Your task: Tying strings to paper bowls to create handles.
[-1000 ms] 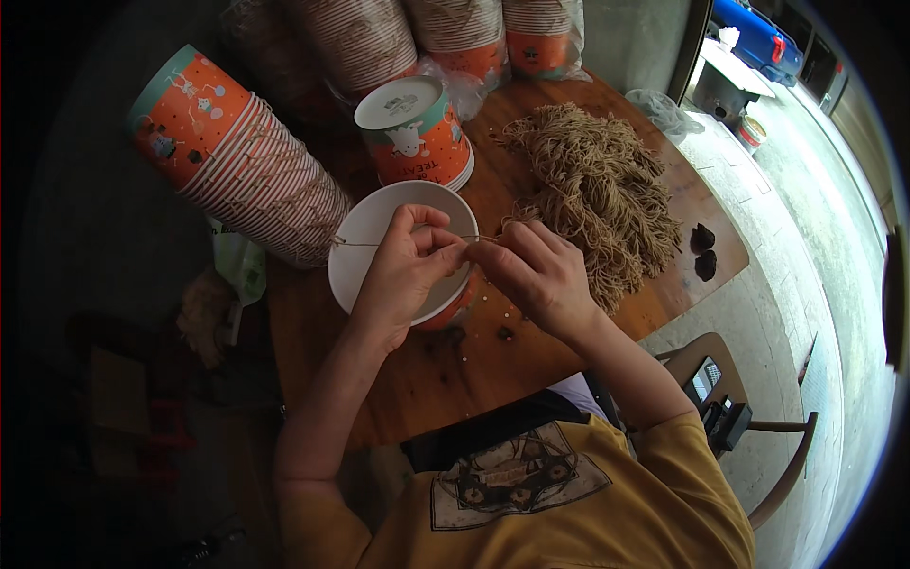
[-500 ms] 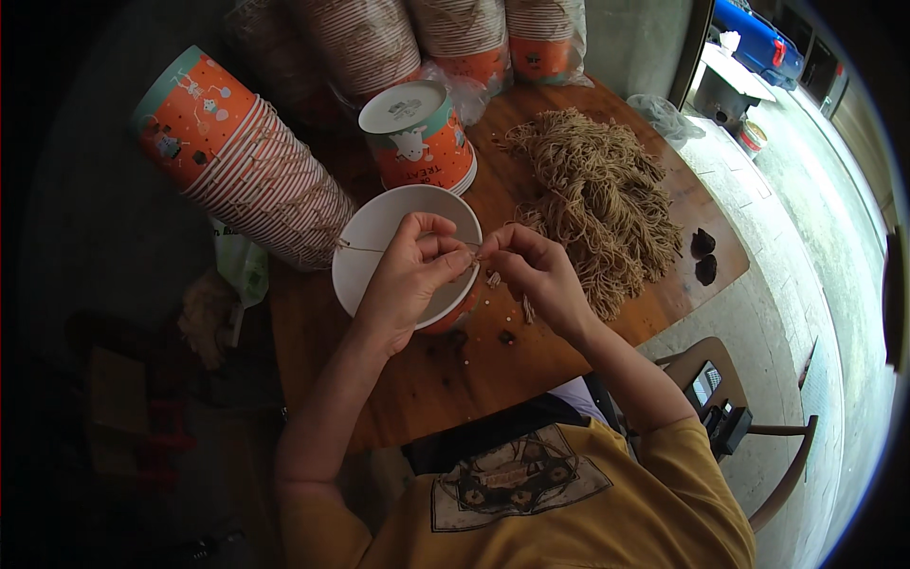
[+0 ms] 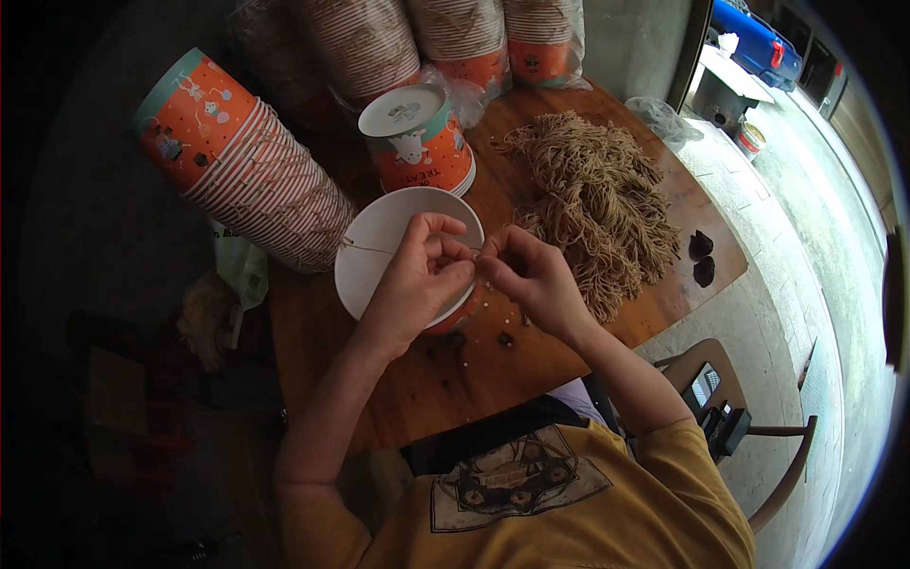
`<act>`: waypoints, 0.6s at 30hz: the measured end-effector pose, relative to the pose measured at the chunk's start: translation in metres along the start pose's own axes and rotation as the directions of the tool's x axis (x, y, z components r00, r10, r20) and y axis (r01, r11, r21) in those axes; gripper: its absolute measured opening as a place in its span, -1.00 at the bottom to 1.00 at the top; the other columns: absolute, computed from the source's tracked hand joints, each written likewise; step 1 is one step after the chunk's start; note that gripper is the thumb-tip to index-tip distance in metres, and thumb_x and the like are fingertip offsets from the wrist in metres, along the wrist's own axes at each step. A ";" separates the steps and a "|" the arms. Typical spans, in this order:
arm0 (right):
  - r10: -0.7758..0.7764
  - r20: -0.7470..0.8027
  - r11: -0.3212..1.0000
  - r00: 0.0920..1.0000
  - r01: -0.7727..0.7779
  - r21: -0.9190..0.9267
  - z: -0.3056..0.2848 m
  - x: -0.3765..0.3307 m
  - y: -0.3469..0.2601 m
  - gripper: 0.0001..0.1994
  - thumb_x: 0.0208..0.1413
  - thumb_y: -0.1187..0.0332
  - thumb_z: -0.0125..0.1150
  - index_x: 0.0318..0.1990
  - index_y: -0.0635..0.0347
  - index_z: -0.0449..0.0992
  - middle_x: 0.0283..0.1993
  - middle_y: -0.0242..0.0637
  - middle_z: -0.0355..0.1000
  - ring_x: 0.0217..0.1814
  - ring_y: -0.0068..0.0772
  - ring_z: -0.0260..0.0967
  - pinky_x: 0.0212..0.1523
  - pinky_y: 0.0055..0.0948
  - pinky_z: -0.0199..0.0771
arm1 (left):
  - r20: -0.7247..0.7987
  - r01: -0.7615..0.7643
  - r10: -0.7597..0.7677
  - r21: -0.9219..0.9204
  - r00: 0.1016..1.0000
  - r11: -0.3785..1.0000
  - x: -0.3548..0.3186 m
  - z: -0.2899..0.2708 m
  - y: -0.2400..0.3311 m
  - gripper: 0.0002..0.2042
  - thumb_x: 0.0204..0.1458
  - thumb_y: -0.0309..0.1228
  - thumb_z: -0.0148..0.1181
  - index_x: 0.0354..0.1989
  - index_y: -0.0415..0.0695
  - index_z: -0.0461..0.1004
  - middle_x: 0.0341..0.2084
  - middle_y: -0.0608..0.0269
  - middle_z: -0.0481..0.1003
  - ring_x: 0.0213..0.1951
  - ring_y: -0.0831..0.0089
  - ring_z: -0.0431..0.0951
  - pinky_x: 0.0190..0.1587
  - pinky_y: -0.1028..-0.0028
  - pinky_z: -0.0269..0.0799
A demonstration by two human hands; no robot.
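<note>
A paper bucket [image 3: 365,232], white inside and orange outside, stands with its mouth up and tilted toward me. A thin tan cord [image 3: 368,248] runs from the left side of its rim across the opening to my fingers. My left hand [image 3: 425,280] is over the bucket, thumb and forefinger pinched on the cord, the other fingers curled. Against its fingertips, at the right rim, my right hand [image 3: 533,280] also pinches the cord. The exact spot between the fingertips is mostly hidden. To the right lies a big heap of tan cords [image 3: 607,209].
Upside-down orange buckets [image 3: 417,156] stand stacked behind. A long nested stack of buckets [image 3: 251,152] leans at the left. Bagged stacks [image 3: 460,38] line the back of the wooden table [image 3: 398,389]. Two dark pieces [image 3: 701,256] lie near its right edge; a chair [image 3: 749,398] is beyond.
My right hand has closed in on the left fingertips, fingers more bent. The cord end that hung below it no longer shows. The bucket has shifted very slightly.
</note>
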State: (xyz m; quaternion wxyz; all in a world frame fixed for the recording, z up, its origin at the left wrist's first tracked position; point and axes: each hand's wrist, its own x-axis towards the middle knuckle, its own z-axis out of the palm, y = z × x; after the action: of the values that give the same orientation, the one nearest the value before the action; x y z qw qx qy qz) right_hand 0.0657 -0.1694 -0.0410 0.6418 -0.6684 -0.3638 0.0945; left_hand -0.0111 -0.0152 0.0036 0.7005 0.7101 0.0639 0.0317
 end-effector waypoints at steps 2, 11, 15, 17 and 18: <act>0.235 0.135 0.918 0.963 -0.265 0.295 -0.004 0.003 -0.003 -0.89 0.13 0.31 0.15 -0.31 0.12 0.41 -0.44 -0.58 0.34 -0.49 -0.79 0.24 -0.52 -0.74 0.21 | 0.053 -0.065 0.060 0.098 0.997 0.993 -0.001 0.002 -0.003 -0.69 0.06 -0.60 0.05 -0.03 -0.18 0.18 -0.33 0.29 0.39 -0.26 0.62 0.40 -0.14 0.59 0.35; 0.365 0.399 0.587 0.841 -0.541 0.602 -0.012 0.011 0.006 -0.88 0.16 0.29 0.09 -0.34 0.10 0.39 -0.55 -0.60 0.18 -0.60 -0.76 0.04 -0.59 -0.71 0.08 | 0.029 -0.151 0.148 0.229 0.988 0.962 0.001 0.004 -0.006 -0.70 0.05 -0.61 0.01 -0.04 -0.19 0.17 -0.38 0.32 0.34 -0.30 0.63 0.36 -0.21 0.58 0.33; 0.400 0.443 0.483 0.803 -0.595 0.643 -0.015 0.010 0.010 -0.90 0.17 0.31 0.07 -0.35 0.09 0.38 -0.56 -0.60 0.14 -0.61 -0.76 -0.01 -0.59 -0.70 0.03 | 0.029 -0.158 0.156 0.226 0.987 0.961 0.001 0.004 -0.007 -0.71 0.06 -0.61 0.01 -0.04 -0.19 0.18 -0.39 0.32 0.34 -0.31 0.63 0.36 -0.20 0.58 0.33; 0.372 0.469 0.439 0.801 -0.597 0.671 -0.014 0.009 0.013 -0.90 0.17 0.32 0.06 -0.35 0.09 0.38 -0.57 -0.60 0.12 -0.61 -0.76 -0.04 -0.60 -0.71 0.00 | 0.020 -0.139 0.137 0.211 0.990 0.968 0.001 0.003 -0.006 -0.72 0.06 -0.60 0.01 -0.05 -0.19 0.18 -0.39 0.33 0.34 -0.31 0.64 0.36 -0.20 0.58 0.33; 0.371 0.470 0.439 0.801 -0.597 0.672 -0.014 0.009 0.014 -0.90 0.17 0.32 0.06 -0.35 0.09 0.38 -0.57 -0.60 0.12 -0.61 -0.76 -0.04 -0.60 -0.71 0.00 | 0.019 -0.139 0.138 0.212 0.990 0.967 0.000 0.003 -0.006 -0.72 0.06 -0.60 0.01 -0.05 -0.19 0.18 -0.39 0.33 0.34 -0.31 0.64 0.36 -0.20 0.58 0.33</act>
State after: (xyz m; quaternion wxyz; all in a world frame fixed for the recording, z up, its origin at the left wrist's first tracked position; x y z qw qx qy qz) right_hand 0.0852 -0.1741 -0.0486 0.7616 -0.3683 -0.1520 0.5111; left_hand -0.0105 -0.0182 -0.0026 0.6165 0.7839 0.0158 0.0720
